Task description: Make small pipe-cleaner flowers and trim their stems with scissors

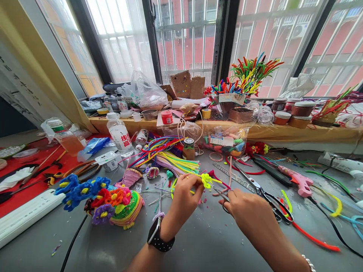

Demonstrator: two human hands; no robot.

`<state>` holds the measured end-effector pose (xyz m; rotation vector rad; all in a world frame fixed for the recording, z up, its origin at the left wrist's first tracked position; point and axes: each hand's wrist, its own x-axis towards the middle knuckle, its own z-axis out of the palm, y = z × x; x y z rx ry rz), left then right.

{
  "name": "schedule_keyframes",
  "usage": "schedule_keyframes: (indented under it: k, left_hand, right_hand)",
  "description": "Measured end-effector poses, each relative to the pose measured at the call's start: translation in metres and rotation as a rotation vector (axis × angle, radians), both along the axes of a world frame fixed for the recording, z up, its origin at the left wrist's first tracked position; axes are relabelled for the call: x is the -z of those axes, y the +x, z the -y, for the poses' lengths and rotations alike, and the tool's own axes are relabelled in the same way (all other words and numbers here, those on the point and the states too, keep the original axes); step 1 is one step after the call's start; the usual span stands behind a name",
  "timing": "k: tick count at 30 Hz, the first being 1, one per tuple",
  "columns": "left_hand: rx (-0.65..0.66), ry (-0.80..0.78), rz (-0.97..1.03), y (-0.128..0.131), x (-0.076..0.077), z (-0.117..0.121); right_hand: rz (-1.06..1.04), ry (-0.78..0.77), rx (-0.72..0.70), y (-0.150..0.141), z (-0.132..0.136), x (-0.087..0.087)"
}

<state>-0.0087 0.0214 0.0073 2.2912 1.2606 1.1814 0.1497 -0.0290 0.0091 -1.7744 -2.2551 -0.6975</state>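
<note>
Pinched in the fingers of my left hand [185, 194] is a yellow pipe-cleaner flower [207, 181], held up above the table. My right hand [245, 207] grips a small pair of scissors [225, 195] by its handles. The blades point left toward the flower's underside; whether they touch it I cannot make out. A bundle of coloured pipe cleaners [181, 160] lies just beyond my left hand. Left of my wrist, a hat-like piece of coiled pipe cleaners [129, 207] carries blue, red, orange and purple flowers.
Large scissors [256, 185] and a pink glue gun [302, 181] lie to the right, with a black cord trailing. A metal ruler [234, 177] lies behind my hands. On the left stand a plastic bottle [120, 134] and a white power strip [25, 219]. Jars [303, 108] line the windowsill.
</note>
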Motion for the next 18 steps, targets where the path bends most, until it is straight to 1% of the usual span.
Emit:
schedule_keyframes:
  k: [5,11,15,18]
  left_hand:
    - [0.004,-0.009,0.014,0.001,-0.001,0.002]
    - [-0.019,-0.048,-0.003,0.002,0.002,0.003]
    - [-0.024,-0.069,-0.008,0.002,0.002,0.002]
    - [-0.043,-0.079,-0.007,0.002,0.001,0.002]
  right_hand:
    - [0.028,0.012,-0.035,0.008,-0.005,-0.001]
    - [0.001,0.008,-0.13,0.013,-0.007,0.003]
    - [-0.045,0.009,-0.096,0.011,-0.01,-0.002]
    - [-0.143,0.0,-0.091,0.012,-0.012,-0.003]
